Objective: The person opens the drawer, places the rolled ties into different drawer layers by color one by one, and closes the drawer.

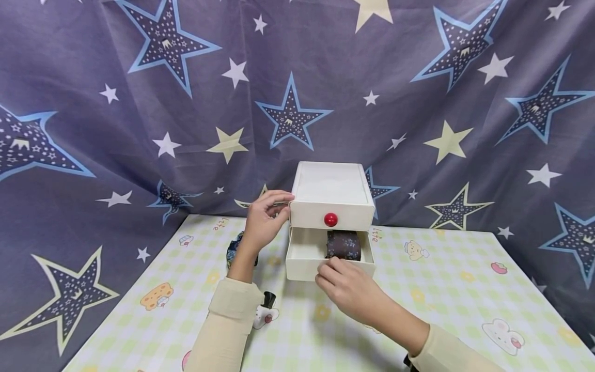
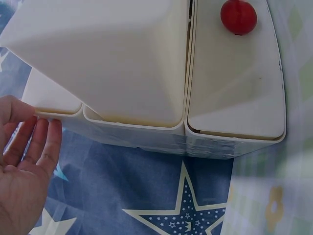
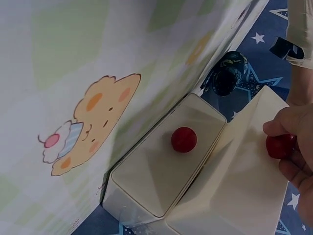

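A small white drawer cabinet (image 1: 332, 181) stands on the table, its middle drawer (image 1: 302, 268) pulled out. Inside lies a rolled dark necktie (image 1: 344, 245) with a small flower pattern. My right hand (image 1: 346, 289) pinches the red knob (image 3: 279, 147) of that drawer between thumb and fingers. At the cabinet's upper left side, my left hand (image 1: 265, 219) touches the edge with its fingers (image 2: 48, 144) fairly straight. The top drawer, with a red knob (image 1: 330, 219), is closed. Below the open one, the bottom drawer (image 2: 237, 83) is closed too, its red knob (image 3: 184, 140) visible in both wrist views.
Left of the cabinet, a rolled blue patterned necktie (image 1: 234, 250) lies on the table, partly behind my left wrist. A checked cloth (image 1: 446, 310) with cartoon prints covers the table. Behind the cabinet hangs a dark curtain (image 1: 325, 51) with stars.
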Demonstrator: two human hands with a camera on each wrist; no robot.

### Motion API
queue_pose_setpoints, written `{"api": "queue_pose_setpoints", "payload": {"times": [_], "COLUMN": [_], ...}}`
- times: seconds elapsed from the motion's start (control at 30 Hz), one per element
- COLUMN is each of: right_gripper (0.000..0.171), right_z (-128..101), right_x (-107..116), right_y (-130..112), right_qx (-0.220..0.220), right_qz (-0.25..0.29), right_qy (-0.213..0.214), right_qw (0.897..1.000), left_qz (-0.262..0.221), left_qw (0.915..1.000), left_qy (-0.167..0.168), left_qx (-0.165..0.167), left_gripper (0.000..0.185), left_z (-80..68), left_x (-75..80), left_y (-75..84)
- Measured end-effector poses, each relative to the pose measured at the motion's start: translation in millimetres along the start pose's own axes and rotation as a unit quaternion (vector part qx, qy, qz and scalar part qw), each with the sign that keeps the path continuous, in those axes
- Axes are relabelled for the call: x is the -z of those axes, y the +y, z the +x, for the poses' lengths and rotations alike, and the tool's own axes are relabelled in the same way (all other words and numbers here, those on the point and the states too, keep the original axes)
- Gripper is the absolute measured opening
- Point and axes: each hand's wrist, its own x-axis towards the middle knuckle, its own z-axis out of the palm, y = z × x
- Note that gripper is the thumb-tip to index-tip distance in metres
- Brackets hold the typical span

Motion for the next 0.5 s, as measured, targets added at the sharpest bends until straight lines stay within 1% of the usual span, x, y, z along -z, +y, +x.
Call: {"api": "queue_pose_setpoints", "payload": {"times": [0.17,0.27,0.5], "right_gripper": [0.031,0.034,0.027], "right_z": [0,1,1], "right_x": [-2,-4,-5], "right_y": [3,4,6], "right_qx": [0.000,0.000,-0.007], "right_qz": [0.006,0.007,0.008], "right_qy": [0.006,0.008,0.001], "right_qw": [1.000,1.000,1.000], "left_qz": [-0.010,-0.015,-0.016], "left_qw": [0.9999,0.9999,0.9999], "left_qy": [-0.001,0.000,-0.001], "left_qx": [-0.003,-0.005,-0.005], "left_gripper": [0.022,0.022,0.022], "left_z": [-0.3,-0.3,-0.5], "left_x": [-1.6,-1.6,-1.9], "left_y": [18.7,26.6,28.2]}}
